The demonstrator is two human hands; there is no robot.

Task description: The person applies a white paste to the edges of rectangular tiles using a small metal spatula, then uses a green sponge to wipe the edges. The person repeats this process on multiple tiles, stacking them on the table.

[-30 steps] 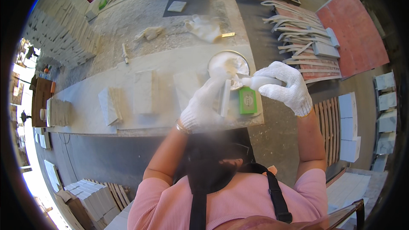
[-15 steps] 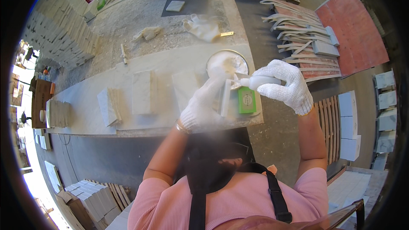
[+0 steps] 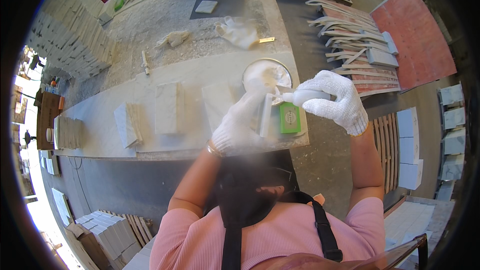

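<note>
My left hand (image 3: 237, 125), in a white knitted glove, grips a thin white marble-like tile (image 3: 266, 117) with its narrow edge turned up. In my gloved right hand (image 3: 342, 102) a white squeeze bottle (image 3: 305, 96) lies tilted on its side, its nozzle pointing left at the upper end of the tile's edge. Whether the tip touches the tile is too blurred to tell. Just beyond both hands stands a round tin (image 3: 243, 76) with white paste in it. Below the bottle is a green box (image 3: 289, 120).
Stacked tiles (image 3: 169, 107) stand along the worktable (image 3: 100, 137) to the left. Farther back lie loose gloves (image 3: 237, 32) and a small tile (image 3: 206, 6) on a dark mat. On the right, white strips (image 3: 345, 45) cover a reddish board. Tall tile stacks (image 3: 72, 35) rise at far left.
</note>
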